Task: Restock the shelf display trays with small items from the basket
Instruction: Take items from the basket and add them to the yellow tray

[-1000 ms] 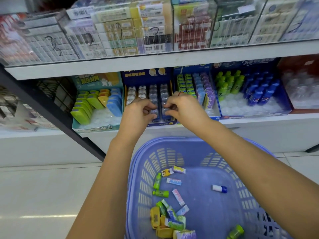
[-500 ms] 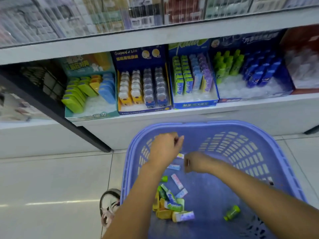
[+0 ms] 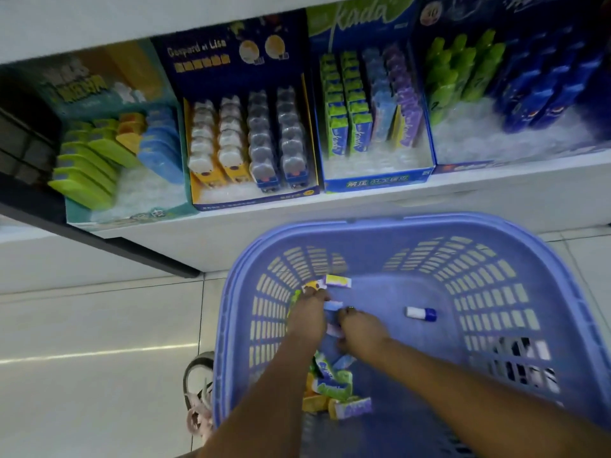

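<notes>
Resting in basket [image 3: 396, 226], yellow pack [image 3: 310, 286] at L hand [image 3: 305, 320] fingers [image 3: 314, 295]

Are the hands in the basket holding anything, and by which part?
Cannot tell: left hand and right hand meet at a pale blue pack; blur hides any grip.

— What can we read up beyond our left hand [image 3: 305, 317]?
— "Gaspard et Lisa", on the dark blue tray [image 3: 231, 74], on its backboard.
— And above our right hand [image 3: 358, 328]?
— "kada", on the next tray [image 3: 360, 34] and on its green packs [image 3: 337, 143]. We can't make out its Chinese front strip [image 3: 377, 181].
</notes>
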A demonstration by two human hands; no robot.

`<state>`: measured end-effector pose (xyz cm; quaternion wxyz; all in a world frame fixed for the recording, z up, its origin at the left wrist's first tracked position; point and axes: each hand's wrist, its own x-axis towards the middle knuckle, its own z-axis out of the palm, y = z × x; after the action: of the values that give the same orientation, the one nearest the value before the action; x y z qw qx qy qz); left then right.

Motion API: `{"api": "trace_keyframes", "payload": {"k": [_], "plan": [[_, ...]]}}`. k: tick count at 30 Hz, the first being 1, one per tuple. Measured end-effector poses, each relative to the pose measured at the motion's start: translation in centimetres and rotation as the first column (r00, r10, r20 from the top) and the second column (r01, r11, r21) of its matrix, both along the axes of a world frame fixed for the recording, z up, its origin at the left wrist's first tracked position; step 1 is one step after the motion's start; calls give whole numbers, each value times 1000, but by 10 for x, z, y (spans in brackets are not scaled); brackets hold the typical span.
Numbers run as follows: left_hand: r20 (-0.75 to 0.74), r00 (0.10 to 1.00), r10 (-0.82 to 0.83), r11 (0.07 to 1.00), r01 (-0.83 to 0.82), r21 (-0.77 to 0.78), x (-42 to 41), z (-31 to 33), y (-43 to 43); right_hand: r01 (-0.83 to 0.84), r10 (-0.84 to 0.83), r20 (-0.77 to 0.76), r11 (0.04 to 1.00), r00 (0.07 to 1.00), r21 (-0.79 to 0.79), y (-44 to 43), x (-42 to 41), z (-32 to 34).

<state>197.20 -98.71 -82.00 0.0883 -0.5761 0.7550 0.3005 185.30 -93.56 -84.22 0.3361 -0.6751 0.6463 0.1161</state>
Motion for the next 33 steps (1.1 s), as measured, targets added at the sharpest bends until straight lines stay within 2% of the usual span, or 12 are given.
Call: {"api": "trace_keyframes", "payload": {"k": [5, 8, 10, 13, 15, 18, 22, 23, 25, 28, 30, 33], "plan": [[102, 991, -88, 994, 94, -50, 4, -19, 2, -5, -22, 137, 981, 990, 192, -24, -32, 30], [80, 997, 15, 999, -11, -46, 0, -11, -3, -7, -108, 314, 939, 943, 344, -38, -52, 66], [52, 998, 27, 999, -25, -35, -6, -2, -4, 49, -245, 427, 906, 870, 420, -44, -63, 93], [-168, 968, 184, 978, -164, 129, -17, 22, -15, 64, -411, 591, 853, 695, 518, -50, -78, 138], [-279, 933, 228, 953, -155, 260, -25, 48, -26, 43, -409, 666, 869, 623, 493, -52, -86, 170], [-414, 852, 320, 884, -112, 454, -32, 92, -40, 55, -297, 748, 942, 594, 331, -53, -89, 214], [-605, 709, 363, 810, 81, 580, -35, 155, -42, 242, -253, 892, 956, 376, 169, -54, -93, 262], [-642, 669, 374, 806, 108, 582, -35, 170, -42, 325, -214, 909, 941, 357, 95, -56, -95, 272], [-700, 587, 406, 818, 109, 565, -37, 197, -41, 517, -132, 896, 848, 424, -120, -63, -100, 286], [-774, 472, 421, 870, 30, 492, -39, 224, -41, 677, -89, 810, 607, 579, -417, -76, -107, 294], [-811, 400, 427, 895, -62, 441, -40, 234, -43, 654, -80, 719, 495, 690, -572, -85, -110, 295], [-836, 357, 416, 909, -146, 390, -39, 238, -47, 557, -95, 586, 463, 805, -690, -101, -109, 296]]}}
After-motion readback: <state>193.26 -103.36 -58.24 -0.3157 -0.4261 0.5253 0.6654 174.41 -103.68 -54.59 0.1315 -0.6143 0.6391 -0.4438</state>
